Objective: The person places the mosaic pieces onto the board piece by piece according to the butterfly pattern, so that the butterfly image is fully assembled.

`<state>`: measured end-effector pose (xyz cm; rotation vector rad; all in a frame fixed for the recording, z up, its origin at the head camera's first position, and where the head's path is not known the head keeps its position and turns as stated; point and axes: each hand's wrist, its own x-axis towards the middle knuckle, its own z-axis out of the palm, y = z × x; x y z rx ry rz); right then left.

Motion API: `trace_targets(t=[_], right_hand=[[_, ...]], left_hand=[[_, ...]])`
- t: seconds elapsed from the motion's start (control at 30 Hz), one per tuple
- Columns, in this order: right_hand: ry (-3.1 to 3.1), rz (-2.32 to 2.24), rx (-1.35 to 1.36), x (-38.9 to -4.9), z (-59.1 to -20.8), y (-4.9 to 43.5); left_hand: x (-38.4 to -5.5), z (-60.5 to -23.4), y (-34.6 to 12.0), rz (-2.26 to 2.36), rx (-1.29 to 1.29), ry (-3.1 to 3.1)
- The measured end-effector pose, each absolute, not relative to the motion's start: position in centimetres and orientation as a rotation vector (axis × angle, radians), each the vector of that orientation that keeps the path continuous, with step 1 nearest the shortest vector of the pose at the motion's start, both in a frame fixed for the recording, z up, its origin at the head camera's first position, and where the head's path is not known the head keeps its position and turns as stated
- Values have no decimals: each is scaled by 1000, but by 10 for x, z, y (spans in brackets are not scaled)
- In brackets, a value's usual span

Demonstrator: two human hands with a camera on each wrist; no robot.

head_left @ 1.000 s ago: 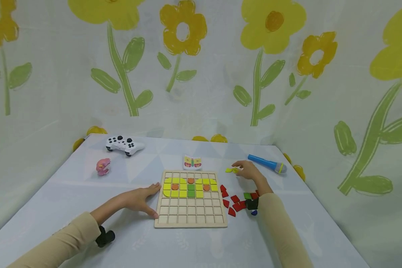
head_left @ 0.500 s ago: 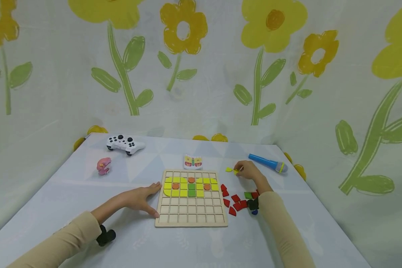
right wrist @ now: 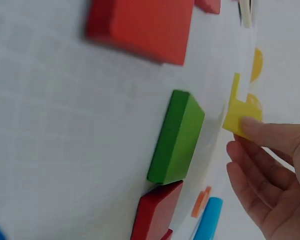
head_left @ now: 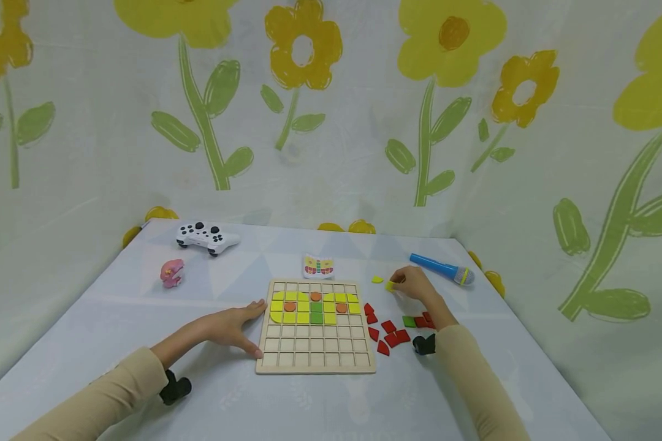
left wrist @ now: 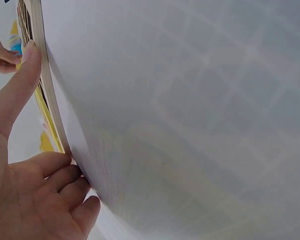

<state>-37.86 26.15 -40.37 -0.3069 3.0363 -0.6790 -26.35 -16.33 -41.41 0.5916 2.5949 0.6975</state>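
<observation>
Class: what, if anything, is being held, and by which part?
The right hand pinches a yellow piece by one edge; the left hand touches the board.

I can read no words, numbers or brands: the card [head_left: 319, 267] beyond the wooden board [head_left: 317, 370] shows me only coloured shapes, and any marks on the white controller [head_left: 206, 238], beyond the board's left side, are too small.

Wooden grid board [head_left: 315, 346] with coloured tiles [head_left: 316, 307] at lower centre, left hand [head_left: 230, 327] touching its left edge, right hand [head_left: 416, 286] right of centre pinching what looks like a yellow piece [head_left: 389, 286], red pieces [head_left: 391, 339] below, white controller [head_left: 205, 239] centre left, blue microphone [head_left: 440, 268] centre right
</observation>
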Motion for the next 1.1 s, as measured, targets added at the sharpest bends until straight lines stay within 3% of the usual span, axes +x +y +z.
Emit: trace_targets(t=[0.87,1.1], right_hand=[[2867,-858,-868,-316,-395,203],[2772,-858,-909,-308,-401,183]], left_hand=[[-266,-416,-164,696,587,2593],[-265,-415,-163,702,581,2590]])
